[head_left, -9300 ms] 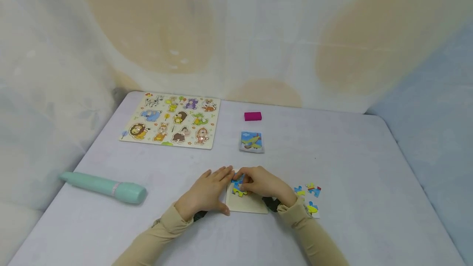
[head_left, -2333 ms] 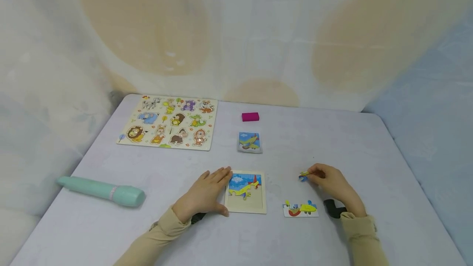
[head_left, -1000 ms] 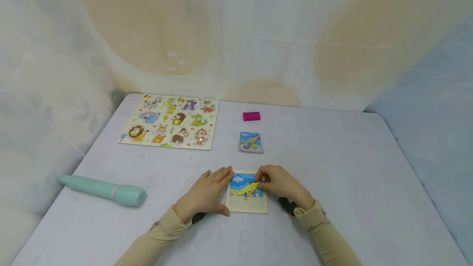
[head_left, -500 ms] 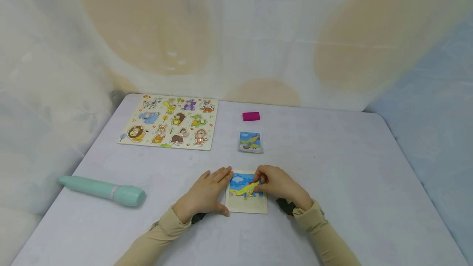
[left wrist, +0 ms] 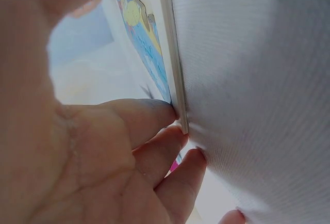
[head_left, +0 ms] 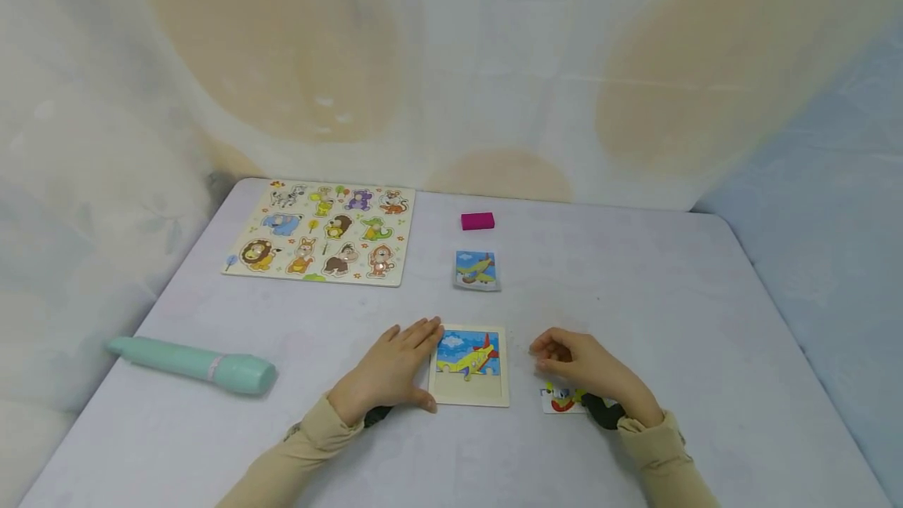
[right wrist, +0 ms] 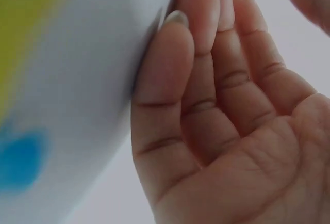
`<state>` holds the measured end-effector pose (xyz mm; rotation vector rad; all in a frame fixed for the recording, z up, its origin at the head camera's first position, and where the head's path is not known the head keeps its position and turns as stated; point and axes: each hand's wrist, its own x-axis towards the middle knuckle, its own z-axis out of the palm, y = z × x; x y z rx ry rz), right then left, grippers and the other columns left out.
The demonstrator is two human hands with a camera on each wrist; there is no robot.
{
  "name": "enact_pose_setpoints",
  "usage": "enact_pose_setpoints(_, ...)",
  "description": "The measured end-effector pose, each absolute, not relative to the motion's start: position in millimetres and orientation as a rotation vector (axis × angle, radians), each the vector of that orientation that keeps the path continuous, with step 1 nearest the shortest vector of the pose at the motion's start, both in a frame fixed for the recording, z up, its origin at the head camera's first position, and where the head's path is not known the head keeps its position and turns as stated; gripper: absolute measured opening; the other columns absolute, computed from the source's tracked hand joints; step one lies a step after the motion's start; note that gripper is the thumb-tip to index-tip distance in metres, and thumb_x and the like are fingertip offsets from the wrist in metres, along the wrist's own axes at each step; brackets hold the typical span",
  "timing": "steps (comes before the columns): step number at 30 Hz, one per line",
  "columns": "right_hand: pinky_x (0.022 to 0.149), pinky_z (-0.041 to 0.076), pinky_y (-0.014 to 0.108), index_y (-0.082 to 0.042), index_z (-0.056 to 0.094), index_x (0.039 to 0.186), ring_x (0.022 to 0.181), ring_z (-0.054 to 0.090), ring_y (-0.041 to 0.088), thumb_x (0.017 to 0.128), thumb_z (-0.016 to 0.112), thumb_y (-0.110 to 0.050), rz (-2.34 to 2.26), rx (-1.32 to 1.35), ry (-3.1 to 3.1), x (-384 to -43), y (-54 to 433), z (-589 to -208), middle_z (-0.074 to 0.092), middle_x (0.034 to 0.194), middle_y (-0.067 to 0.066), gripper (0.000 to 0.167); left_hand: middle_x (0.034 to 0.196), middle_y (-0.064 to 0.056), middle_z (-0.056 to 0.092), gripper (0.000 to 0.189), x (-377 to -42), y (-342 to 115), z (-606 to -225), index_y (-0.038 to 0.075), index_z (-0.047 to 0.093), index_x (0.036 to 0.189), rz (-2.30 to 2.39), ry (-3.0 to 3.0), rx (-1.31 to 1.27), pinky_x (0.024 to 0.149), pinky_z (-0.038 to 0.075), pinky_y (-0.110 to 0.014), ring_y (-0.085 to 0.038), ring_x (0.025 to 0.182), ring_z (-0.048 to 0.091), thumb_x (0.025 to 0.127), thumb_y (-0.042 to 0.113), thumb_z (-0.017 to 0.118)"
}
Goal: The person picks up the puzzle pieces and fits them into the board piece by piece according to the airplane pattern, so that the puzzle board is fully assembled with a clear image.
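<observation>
A small wooden jigsaw tray (head_left: 469,394) lies at the front middle of the table. Joined jigsaw pieces (head_left: 467,351) fill its upper part with a yellow plane on blue sky; bare wood shows below. My left hand (head_left: 391,371) rests against the tray's left edge, fingers stretched out. In the left wrist view, fingertips (left wrist: 167,113) touch the tray's corner. To the right of the tray, my right hand (head_left: 589,367) hovers with loosely bent fingers and nothing in them. Below it lie loose jigsaw pieces (head_left: 562,400), partly hidden by the hand and the wrist camera.
Behind the tray lies a small plane picture (head_left: 476,270), with a magenta block (head_left: 477,221) farther back. An animal peg puzzle board (head_left: 320,234) is at the back left. A mint-green microphone-shaped object (head_left: 194,365) lies at the left. Curtains enclose the table's back and sides.
Over these frames the tray gained several pieces. My right hand picked up a piece at the right, set it at the tray's right side, let go and moved right. My left hand stayed put.
</observation>
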<state>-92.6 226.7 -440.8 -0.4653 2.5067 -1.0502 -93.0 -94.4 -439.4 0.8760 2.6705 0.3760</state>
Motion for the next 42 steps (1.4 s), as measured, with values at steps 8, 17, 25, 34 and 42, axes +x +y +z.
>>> enact_pose_setpoints(8, 0.08, 0.05, 0.021, -0.011, 0.062, 0.113, 0.091, 0.056, 0.006, 0.078, 0.08, -0.018, -1.034, -0.509, 2.484, -67, 239, -442, 0.063, 0.105, -0.003, 0.04, 0.159, -0.011, 0.031, 0.107, -95, -94, -439, 0.003, 0.035, 0.149, 0.356, 2.677, 0.877, 0.114, 0.028, -0.058, -0.03, 0.147, 0.029, 0.067, 0.051, 0.084)
enact_pose_setpoints(17, 0.076, 0.051, 0.022, -0.011, 0.065, 0.11, 0.086, 0.055, 0.007, 0.078, 0.077, -0.004, -0.961, -0.616, 2.543, -67, 234, -443, 0.06, 0.099, -0.005, 0.035, 0.159, -0.011, 0.03, 0.107, -95, -94, -438, 0.003, 0.035, 0.149, 0.364, 2.672, 0.867, 0.114, 0.027, -0.058, -0.03, 0.147, 0.029, 0.067, 0.05, 0.084)
enact_pose_setpoints(25, 0.069, 0.046, 0.02, -0.003, 0.063, 0.117, 0.083, 0.05, 0.01, 0.079, 0.075, 0.0, -0.949, -0.502, 2.662, -96, 228, -448, 0.061, 0.111, 0.007, 0.04, 0.159, -0.012, 0.03, 0.106, -94, -94, -442, 0.003, 0.035, 0.149, 0.374, 2.665, 0.871, 0.114, 0.027, -0.058, -0.03, 0.147, 0.028, 0.067, 0.05, 0.083)
enact_pose_setpoints(34, 0.064, 0.038, 0.022, 0.0, 0.059, 0.121, 0.075, 0.045, 0.015, 0.079, 0.076, -0.005, -0.9, -0.266, 2.779, -99, 224, -445, 0.059, 0.109, 0.014, 0.046, 0.158, -0.011, 0.031, 0.106, -92, -94, -440, 0.003, 0.035, 0.149, 0.382, 2.67, 0.864, 0.114, 0.028, -0.058, -0.031, 0.147, 0.029, 0.067, 0.05, 0.084)
enact_pose_setpoints(42, 0.059, 0.038, 0.02, -0.005, 0.061, 0.103, 0.069, 0.045, 0.011, 0.086, 0.068, -0.003, -1.015, -0.344, 2.682, -102, 220, -447, 0.053, 0.08, 0.001, 0.018, 0.158, -0.012, 0.031, 0.107, -93, -94, -440, 0.002, 0.035, 0.149, 0.358, 2.688, 0.895, 0.113, 0.029, -0.059, -0.031, 0.146, 0.03, 0.067, 0.051, 0.083)
